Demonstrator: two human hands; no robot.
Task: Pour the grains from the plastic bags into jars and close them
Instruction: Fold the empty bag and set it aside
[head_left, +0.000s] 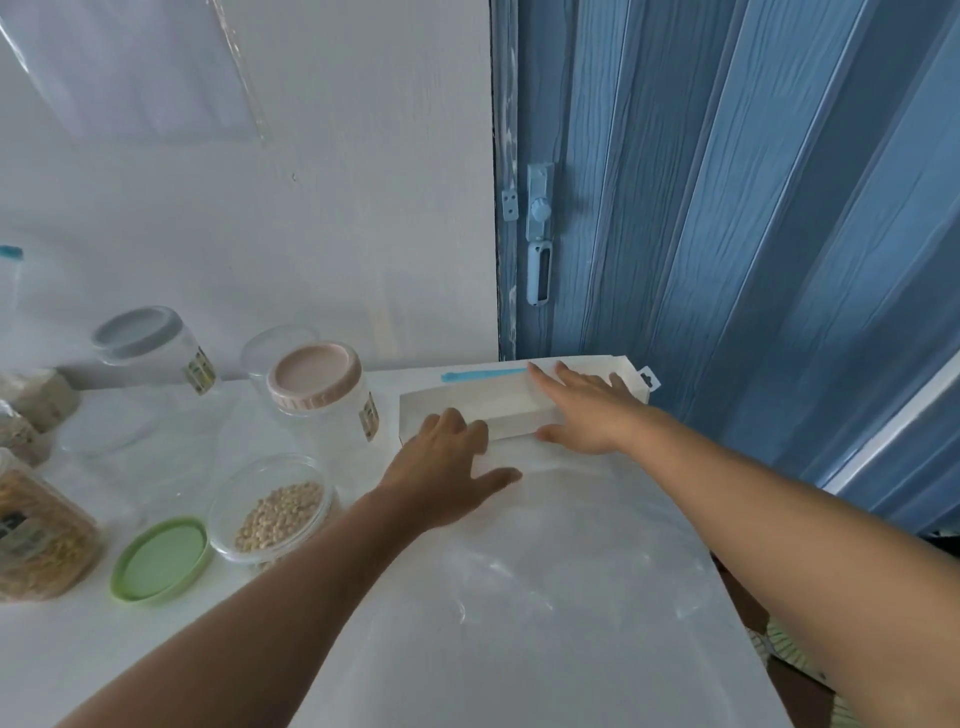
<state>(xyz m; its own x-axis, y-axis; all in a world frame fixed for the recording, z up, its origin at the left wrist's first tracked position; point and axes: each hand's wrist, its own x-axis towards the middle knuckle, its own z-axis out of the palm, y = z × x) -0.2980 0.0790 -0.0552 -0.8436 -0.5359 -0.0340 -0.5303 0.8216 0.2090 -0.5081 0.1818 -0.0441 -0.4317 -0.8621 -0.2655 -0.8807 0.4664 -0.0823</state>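
Observation:
An empty folded plastic bag (483, 397) with a blue zip strip lies flat at the table's far right corner. My right hand (587, 410) presses on it with straight fingers. Flat on the bag's near left edge rests my left hand (447, 467). An open jar (272, 509) holding pale round grains stands left of my left arm, its green lid (161, 558) lying beside it on the table. A clear jar with a pink lid (317, 384) stands behind it, closed.
A jar with a grey lid (140, 338) and another clear open jar (270, 348) stand by the wall. At the left edge are a jar of yellow-brown grains (36, 535) and bags of grain (31, 400). A blue folding door (727, 234) is on the right.

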